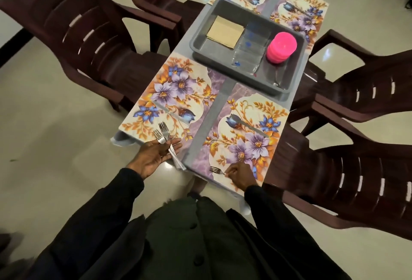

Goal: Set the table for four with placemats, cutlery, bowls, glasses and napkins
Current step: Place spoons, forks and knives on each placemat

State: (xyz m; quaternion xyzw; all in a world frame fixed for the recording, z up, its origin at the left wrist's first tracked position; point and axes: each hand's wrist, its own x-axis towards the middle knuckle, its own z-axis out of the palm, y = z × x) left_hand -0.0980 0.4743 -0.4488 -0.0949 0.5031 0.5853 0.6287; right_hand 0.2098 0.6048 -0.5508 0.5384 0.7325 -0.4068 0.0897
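Forks out at the near end of the table

Right hand (239, 177) pinches 1 fork (214, 170) by the handle, low over the near-right mat (275, 110). Left hand (151, 154) is flat, palm up, a bunch of forks (162, 132) across its straight fingers beside the near-left mat (178, 67). Bowls (282, 45), glasses (249, 45) and napkins (225, 32) sit in the tray (192, 43).

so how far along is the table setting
Done: four placemats are down, knives on the near two. In hand: right hand sets a fork on the near right mat; left hand carries more forks. Left: napkins, glasses and pink bowls sit in the grey tray.
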